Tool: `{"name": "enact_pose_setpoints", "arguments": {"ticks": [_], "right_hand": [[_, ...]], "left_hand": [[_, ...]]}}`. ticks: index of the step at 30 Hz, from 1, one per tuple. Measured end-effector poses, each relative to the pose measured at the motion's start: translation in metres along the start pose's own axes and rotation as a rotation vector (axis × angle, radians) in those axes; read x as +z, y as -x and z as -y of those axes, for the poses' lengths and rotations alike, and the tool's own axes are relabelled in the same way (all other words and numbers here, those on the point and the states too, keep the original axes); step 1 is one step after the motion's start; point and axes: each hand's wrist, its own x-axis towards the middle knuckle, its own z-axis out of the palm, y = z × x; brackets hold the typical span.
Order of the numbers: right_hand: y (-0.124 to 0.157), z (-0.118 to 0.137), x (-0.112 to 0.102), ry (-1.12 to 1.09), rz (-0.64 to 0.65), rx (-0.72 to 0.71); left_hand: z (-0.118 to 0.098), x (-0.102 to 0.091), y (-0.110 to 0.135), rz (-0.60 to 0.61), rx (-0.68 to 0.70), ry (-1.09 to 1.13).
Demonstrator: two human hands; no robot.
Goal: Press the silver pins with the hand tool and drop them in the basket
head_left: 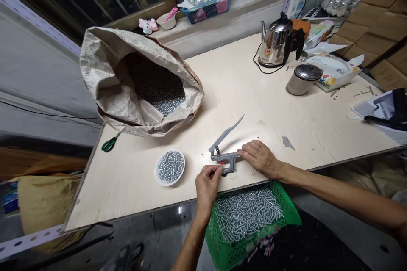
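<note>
A grey hand-lever press (229,161) with a coil spring and a raised lever stands near the table's front edge. My left hand (208,182) is closed in a pinch at its small red part; whatever sits between the fingertips is too small to make out. On the right, my right hand (260,159) has its fingers curled on the end of the press's body. A white bowl (157,175) full of small metal screws stands left of my left hand. Below the table edge, a green basket (227,256) holds many more screws.
A large woven sack (104,51) with screws inside lies open at the back left, beside green-handled scissors (110,144). Toward the back right are a steel kettle (275,44), a lidded metal canister (300,82) and a grey scrap (288,142).
</note>
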Motion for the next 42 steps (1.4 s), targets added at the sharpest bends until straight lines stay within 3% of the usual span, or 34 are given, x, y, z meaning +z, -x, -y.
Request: {"name": "enact_pose_setpoints", "arguments": {"ticks": [10,15,18,22,28,33,36,39,42], "right_hand": [[0.002,0.004,0.006,-0.121,0.262,0.069],[0.002,0.005,0.007,-0.147,0.293,0.077],[0.001,0.006,0.006,-0.145,0.306,0.085],[0.001,0.008,0.003,-0.143,0.310,0.100],[0.002,0.009,0.000,-0.118,0.307,0.081],[0.001,0.013,0.000,-0.105,0.337,0.087],[-0.001,0.012,-0.001,-0.136,0.380,0.117],[-0.009,0.001,-0.002,-0.217,0.409,0.160],[-0.022,-0.015,0.000,-0.193,0.407,0.175]], "left_hand": [[-0.005,-0.019,-0.020,0.385,-0.218,-0.141],[-0.020,-0.024,-0.030,0.563,-0.284,-0.118],[-0.027,-0.026,-0.034,0.607,-0.338,-0.095],[-0.029,-0.024,-0.030,0.568,-0.416,-0.068],[-0.021,-0.018,-0.014,0.351,-0.145,-0.324],[-0.015,-0.019,-0.014,0.474,-0.329,-0.196],[-0.014,-0.019,-0.014,0.493,-0.343,-0.194],[-0.018,-0.019,-0.003,0.412,-0.161,-0.296],[-0.021,-0.015,0.020,0.202,0.208,-0.416]]}}
